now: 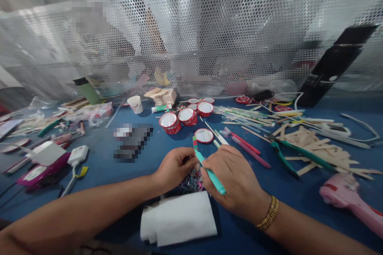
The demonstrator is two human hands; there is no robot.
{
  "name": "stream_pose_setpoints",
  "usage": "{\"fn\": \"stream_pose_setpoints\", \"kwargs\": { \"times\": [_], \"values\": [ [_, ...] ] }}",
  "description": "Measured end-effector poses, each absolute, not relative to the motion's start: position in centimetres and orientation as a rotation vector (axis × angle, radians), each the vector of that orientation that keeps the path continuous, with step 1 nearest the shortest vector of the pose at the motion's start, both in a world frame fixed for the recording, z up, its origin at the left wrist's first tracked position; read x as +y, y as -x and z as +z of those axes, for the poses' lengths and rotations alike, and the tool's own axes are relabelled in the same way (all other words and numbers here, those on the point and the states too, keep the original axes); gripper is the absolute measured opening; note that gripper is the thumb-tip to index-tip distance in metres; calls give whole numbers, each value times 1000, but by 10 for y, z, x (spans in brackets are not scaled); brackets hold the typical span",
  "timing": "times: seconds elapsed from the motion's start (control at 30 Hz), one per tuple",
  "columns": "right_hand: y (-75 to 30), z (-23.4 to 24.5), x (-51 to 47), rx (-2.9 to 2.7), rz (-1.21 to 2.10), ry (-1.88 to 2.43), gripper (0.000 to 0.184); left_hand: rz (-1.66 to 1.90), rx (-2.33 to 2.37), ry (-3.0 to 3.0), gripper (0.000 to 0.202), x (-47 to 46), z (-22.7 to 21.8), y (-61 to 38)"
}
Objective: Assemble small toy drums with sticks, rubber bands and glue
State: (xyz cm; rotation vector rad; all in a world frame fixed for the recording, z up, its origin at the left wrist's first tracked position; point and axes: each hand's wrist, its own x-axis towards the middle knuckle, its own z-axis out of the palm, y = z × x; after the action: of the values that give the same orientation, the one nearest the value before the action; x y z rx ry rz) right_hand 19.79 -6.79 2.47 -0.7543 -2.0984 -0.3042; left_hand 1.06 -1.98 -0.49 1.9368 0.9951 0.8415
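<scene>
On my feed, the left hand (177,168) pinches a thin stick (194,142) banded red and green, held over the middle of the blue tabletop (131,175). I have the right hand (236,173) closed around a turquoise marker (216,181), its tip at the stick; I can't tell whether they touch. A folded white cloth (182,220) lies toward the near edge, green-handled pliers (302,153) toward the right edge.

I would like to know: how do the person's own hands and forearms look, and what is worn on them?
Both the left hand and right hand are gloveless. The right wrist wears a gold-coloured bracelet; the left shows none. No sleeves show on either forearm.
</scene>
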Motion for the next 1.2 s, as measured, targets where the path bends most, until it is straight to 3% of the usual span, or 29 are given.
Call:
{"fn": "stream_pose_setpoints", "kwargs": {
  "times": [1.2],
  "values": [
    [-199,26,-66,-2083,-350,800,10,854,1026,-1928,38,-21,-2,-12]
  ]
}}
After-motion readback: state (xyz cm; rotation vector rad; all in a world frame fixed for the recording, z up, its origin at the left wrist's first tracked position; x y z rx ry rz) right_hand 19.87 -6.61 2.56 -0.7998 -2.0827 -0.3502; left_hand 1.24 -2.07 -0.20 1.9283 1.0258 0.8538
